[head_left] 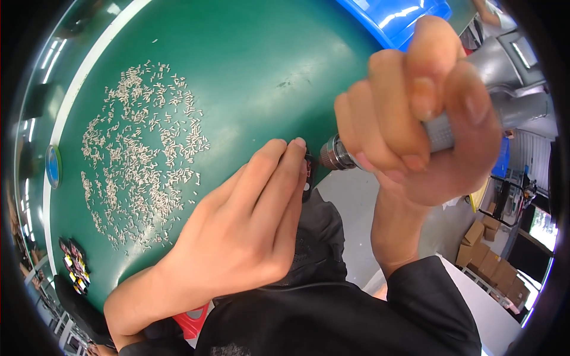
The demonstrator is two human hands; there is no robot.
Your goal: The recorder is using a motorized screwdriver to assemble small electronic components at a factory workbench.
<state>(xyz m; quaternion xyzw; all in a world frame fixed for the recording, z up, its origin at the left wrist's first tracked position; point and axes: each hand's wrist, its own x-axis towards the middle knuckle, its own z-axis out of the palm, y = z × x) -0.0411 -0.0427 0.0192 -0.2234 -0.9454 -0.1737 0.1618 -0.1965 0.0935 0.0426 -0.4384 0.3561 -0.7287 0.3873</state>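
Note:
My right hand (415,124) is wrapped round the grey body of a power screwdriver (440,132), raised to the right of the table edge. Its ribbed metal collar (335,155) points left toward my other hand. Fingers pressed together, my left hand (243,219) holds a small black part (308,178) at the table's edge, right beside the collar. Most of that part is hidden behind the fingers, and I cannot make out whether the tool's tip touches it. Many tiny silvery screws (142,160) lie scattered to the left of my left hand.
The green tabletop (237,53) has a white rim. A blue bin (392,21) stands at the far right. More small black parts (75,266) lie at the near left, and a round blue-topped lid (53,166) sits by the left rim. Cardboard boxes (493,261) are stacked beyond, at right.

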